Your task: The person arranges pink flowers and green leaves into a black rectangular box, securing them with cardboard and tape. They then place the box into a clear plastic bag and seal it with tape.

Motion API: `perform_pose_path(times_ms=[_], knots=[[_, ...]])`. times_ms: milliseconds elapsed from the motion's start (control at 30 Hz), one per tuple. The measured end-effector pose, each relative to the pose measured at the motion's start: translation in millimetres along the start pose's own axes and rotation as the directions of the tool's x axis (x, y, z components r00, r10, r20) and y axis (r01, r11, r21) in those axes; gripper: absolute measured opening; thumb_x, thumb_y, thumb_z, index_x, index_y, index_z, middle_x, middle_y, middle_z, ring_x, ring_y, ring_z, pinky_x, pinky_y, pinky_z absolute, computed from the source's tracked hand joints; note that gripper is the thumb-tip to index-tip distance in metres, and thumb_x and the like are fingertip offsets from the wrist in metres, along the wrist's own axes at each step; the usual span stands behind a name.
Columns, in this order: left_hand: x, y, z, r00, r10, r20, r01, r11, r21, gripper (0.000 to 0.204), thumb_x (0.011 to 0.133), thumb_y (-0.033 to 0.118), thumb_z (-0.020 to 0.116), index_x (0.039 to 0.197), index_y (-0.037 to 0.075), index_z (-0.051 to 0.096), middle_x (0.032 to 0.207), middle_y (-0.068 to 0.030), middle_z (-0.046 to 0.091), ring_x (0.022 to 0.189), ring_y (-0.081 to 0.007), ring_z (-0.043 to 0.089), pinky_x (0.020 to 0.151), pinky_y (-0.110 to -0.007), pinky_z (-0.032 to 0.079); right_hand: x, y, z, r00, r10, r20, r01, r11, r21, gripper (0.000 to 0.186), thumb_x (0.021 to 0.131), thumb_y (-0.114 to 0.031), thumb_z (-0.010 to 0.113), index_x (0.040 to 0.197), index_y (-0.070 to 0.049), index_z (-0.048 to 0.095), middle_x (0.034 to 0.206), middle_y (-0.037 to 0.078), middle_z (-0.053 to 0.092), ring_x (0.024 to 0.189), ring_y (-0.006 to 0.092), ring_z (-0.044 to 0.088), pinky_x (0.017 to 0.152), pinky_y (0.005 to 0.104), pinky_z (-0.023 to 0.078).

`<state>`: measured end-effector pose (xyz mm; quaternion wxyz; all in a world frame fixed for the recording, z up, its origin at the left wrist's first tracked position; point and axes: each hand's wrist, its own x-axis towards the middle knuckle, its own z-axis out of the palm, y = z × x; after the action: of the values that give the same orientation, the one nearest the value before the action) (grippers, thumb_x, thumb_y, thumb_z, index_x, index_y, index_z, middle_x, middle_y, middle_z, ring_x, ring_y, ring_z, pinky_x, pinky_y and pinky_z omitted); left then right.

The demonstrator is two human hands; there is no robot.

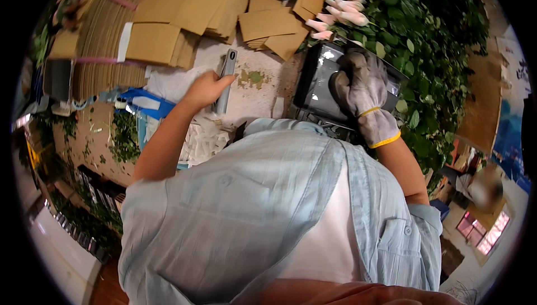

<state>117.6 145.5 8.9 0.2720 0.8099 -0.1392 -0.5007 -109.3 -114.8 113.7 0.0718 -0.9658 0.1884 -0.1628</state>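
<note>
L hand (pixel 206 90), bare, is closed round a slim grey metal bar (pixel 228 67), thumb across its face; I can't tell exactly what kind of tool it is. Bar stands out from the fist at both ends, over the worktop (pixel 282 75), just L of centre. R hand (pixel 364 81), gloved, lies on a dark glossy box (pixel 323 75) to the R; fingers look bent, but I can't tell from my end if they grip anything or just press.

My read: step in hand is steadying the box w/ R while L has the bar ready. Next move prob calls for keeping the box put & bringing the bar across at a controlled angle; bar and box are well apart rn.

Further out: loose cardboard pieces (pixel 275 25) beyond the bar, tall cardboard stacks (pixel 162 39) far L, white scraps (pixel 204 141) heaped near the L forearm w/ a blue item (pixel 146 102) beside. Green leaves (pixel 417 36) are piled R of the box, pale pink pieces (pixel 345 11) at their L edge.
</note>
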Motion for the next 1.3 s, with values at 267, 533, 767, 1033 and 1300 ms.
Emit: perform_pose_path(times_ms=[267, 533, 767, 1033, 1300], knots=[[-54, 91, 45, 0.728, 0.635, 0.258, -0.654, 0.756, -0.017, 0.091, 0.068, 0.001, 0.061, 0.152, 0.011, 0.029, 0.140, -0.0177, 0.046, 0.127, -0.0313, 0.049, 0.106, -0.037, 0.039, -2, 1, 3, 0.994, 0.104, -0.030, -0.104, 0.994, 0.022, 0.031, 0.071, -0.015, 0.068, 0.101, -0.013, 0.059, 0.105, 0.014, 0.061, 0.095, 0.0382, 0.059, 0.083, 0.0477, 0.048], [-15, 100, 41, 0.664, 0.605, 0.439, -0.587, 0.786, -0.196, 0.083, 0.071, 0.003, 0.063, 0.149, 0.012, 0.038, 0.133, -0.0190, 0.053, 0.121, -0.0292, 0.053, 0.104, -0.033, 0.038, 6, -1, -1, 0.987, 0.156, -0.043, -0.155, 0.987, 0.030, 0.032, 0.072, -0.016, 0.069, 0.102, -0.013, 0.058, 0.104, 0.013, 0.061, 0.096, 0.0379, 0.058, 0.083, 0.0478, 0.048], [-9, 96, 53, 0.811, 0.425, 0.401, -0.533, 0.819, 0.211, 0.072, 0.084, 0.025, 0.074, 0.144, 0.005, 0.039, 0.114, -0.0234, 0.063, 0.104, -0.0338, 0.064, 0.094, -0.038, 0.047, 5, 3, 3, 0.987, 0.156, -0.028, -0.155, 0.987, 0.039, 0.030, 0.073, -0.018, 0.070, 0.101, -0.014, 0.059, 0.104, 0.012, 0.060, 0.097, 0.0378, 0.057, 0.083, 0.0479, 0.047], [-20, -14, 60, 0.819, 0.564, 0.108, -0.574, 0.797, 0.186, 0.068, 0.069, 0.019, 0.076, 0.130, 0.006, 0.049, 0.120, -0.0190, 0.057, 0.111, -0.0376, 0.055, 0.096, -0.043, 0.043, -2, 3, 6, 0.999, 0.014, -0.042, -0.016, 0.999, -0.046, 0.030, 0.077, -0.009, 0.064, 0.106, -0.010, 0.056, 0.098, 0.015, 0.061, 0.091, 0.0388, 0.058, 0.081, 0.0468, 0.048], [-43, -23, 88, 0.546, 0.837, -0.025, -0.717, 0.482, 0.504, 0.074, 0.063, 0.010, 0.082, 0.130, 0.010, 0.051, 0.121, -0.0128, 0.052, 0.114, -0.0333, 0.049, 0.098, -0.044, 0.037, -5, 5, 12, 0.996, -0.069, -0.058, 0.064, 0.994, -0.086, 0.021, 0.082, -0.011, 0.063, 0.102, -0.009, 0.061, 0.100, 0.016, 0.064, 0.092, 0.0396, 0.060, 0.080, 0.0452, 0.050]])
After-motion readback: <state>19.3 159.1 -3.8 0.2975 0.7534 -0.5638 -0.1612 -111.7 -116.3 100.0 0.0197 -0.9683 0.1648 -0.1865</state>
